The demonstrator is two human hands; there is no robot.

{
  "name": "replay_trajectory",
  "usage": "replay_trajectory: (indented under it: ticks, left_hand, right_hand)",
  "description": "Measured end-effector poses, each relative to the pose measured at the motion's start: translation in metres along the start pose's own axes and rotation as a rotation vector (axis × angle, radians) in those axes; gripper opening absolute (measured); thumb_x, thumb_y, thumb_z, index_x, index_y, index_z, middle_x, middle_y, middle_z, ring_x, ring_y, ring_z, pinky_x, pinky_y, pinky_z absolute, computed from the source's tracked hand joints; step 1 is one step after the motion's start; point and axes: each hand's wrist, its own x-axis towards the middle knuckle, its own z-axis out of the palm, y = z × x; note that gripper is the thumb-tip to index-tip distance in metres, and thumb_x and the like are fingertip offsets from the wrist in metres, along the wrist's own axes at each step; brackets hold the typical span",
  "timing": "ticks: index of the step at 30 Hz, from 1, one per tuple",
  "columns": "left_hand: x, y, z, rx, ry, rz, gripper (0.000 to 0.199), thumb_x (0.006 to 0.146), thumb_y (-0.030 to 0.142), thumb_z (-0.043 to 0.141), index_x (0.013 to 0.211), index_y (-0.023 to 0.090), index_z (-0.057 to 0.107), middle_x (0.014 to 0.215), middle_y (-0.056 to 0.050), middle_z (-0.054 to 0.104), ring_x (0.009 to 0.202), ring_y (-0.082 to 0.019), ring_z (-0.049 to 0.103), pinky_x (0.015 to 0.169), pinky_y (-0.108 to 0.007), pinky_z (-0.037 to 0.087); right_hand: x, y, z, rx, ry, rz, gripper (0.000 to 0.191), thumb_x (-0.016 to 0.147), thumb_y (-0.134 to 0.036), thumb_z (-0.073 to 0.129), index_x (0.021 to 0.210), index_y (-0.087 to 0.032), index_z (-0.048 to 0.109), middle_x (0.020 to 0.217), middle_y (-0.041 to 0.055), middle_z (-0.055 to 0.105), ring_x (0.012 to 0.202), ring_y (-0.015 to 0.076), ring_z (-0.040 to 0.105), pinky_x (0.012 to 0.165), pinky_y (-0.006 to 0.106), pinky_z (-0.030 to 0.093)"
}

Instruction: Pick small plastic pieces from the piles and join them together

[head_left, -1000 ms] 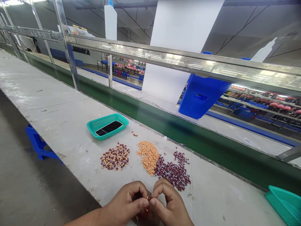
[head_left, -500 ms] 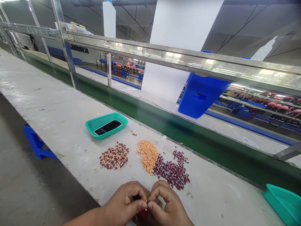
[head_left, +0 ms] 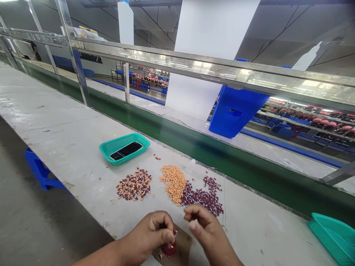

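My left hand (head_left: 151, 232) is closed in a pinch at the bottom centre. A small dark-red piece (head_left: 175, 232) with a pale edge shows at its fingertips. My right hand (head_left: 206, 229) is apart from it, thumb and fingers separated and nothing visible between them. It hovers at the near edge of a heap of small dark-red pieces (head_left: 201, 199). Touching that heap is one of small orange pieces (head_left: 174, 183). A pile mixing both colours (head_left: 134, 184) lies to the left. Under my hands are a brown board (head_left: 183, 245) and a round red object (head_left: 169, 251), partly hidden.
A green basket (head_left: 104, 151) holding a phone (head_left: 127, 150) stands behind the mixed pile. Another green basket (head_left: 330, 236) sits at the right edge. Beyond the grey table (head_left: 69, 147) runs a green belt (head_left: 155, 127), with a metal rail (head_left: 194, 66) above and a blue bin (head_left: 235, 114).
My right hand has let go at the left fingertips and moved up and right, its fingers parting. The left hand keeps its pinch, and the red object and board are more exposed.
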Motion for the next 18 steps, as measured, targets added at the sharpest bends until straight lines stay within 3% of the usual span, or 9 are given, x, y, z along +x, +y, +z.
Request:
replay_trajectory:
  ticks: [2, 4, 8, 11, 14, 18]
  left_hand:
    - [0.003, 0.002, -0.006, 0.044, 0.006, 0.006, 0.036, 0.066, 0.047, 0.07, 0.072, 0.018, 0.05, 0.06, 0.003, 0.056, 0.053, -0.011, 0.049, 0.053, -0.023, 0.038]
    - [0.008, 0.008, -0.017, 0.245, 0.012, 0.088, 0.031, 0.071, 0.046, 0.064, 0.072, 0.018, 0.051, 0.062, 0.002, 0.055, 0.057, -0.012, 0.05, 0.055, -0.024, 0.038]
    - [0.018, 0.032, -0.046, 1.098, 0.159, 0.299, 0.015, 0.081, 0.029, 0.051, 0.074, 0.019, 0.059, 0.077, -0.003, 0.062, 0.076, -0.019, 0.056, 0.069, -0.029, 0.04]
    - [0.022, 0.047, -0.06, 1.572, 0.231, 0.315, 0.019, 0.084, 0.023, 0.045, 0.075, 0.019, 0.062, 0.081, -0.005, 0.064, 0.079, -0.021, 0.058, 0.072, -0.033, 0.04]
    - [0.024, 0.054, -0.068, 1.807, 0.237, 0.286, 0.024, 0.086, 0.02, 0.042, 0.074, 0.019, 0.063, 0.08, -0.006, 0.064, 0.078, -0.023, 0.059, 0.071, -0.035, 0.04]
    - [0.028, 0.058, -0.073, 1.887, 0.222, 0.286, 0.026, 0.085, 0.016, 0.042, 0.07, 0.018, 0.063, 0.079, -0.008, 0.063, 0.08, -0.024, 0.059, 0.071, -0.037, 0.041]
  right_hand:
    - [0.004, 0.004, -0.014, -0.019, 0.135, 0.081, 0.026, 0.081, -0.044, 0.055, 0.096, -0.024, 0.061, 0.087, 0.0039, 0.062, 0.085, 0.0223, 0.057, 0.076, 0.034, 0.044]
    - [0.01, 0.008, -0.027, -0.184, 0.197, 0.116, 0.021, 0.083, -0.039, 0.054, 0.094, -0.023, 0.062, 0.092, 0.0052, 0.062, 0.088, 0.0235, 0.057, 0.077, 0.035, 0.043]
    - [0.02, 0.015, -0.04, -0.618, 0.144, 0.048, 0.008, 0.079, -0.023, 0.057, 0.081, -0.023, 0.065, 0.089, 0.0046, 0.065, 0.09, 0.0248, 0.055, 0.082, 0.038, 0.038]
    - [0.021, 0.019, -0.036, -0.841, 0.059, 0.028, 0.013, 0.078, -0.014, 0.058, 0.075, -0.024, 0.067, 0.083, 0.0022, 0.065, 0.087, 0.0227, 0.054, 0.08, 0.036, 0.036]
    - [0.021, 0.024, -0.026, -0.972, 0.017, 0.014, 0.016, 0.08, -0.014, 0.059, 0.076, -0.026, 0.068, 0.082, 0.0009, 0.065, 0.087, 0.021, 0.054, 0.078, 0.033, 0.035]
    - [0.025, 0.029, -0.015, -1.101, -0.013, -0.001, 0.015, 0.082, -0.018, 0.06, 0.085, -0.029, 0.07, 0.085, 0.0014, 0.065, 0.088, 0.0211, 0.052, 0.079, 0.034, 0.033]
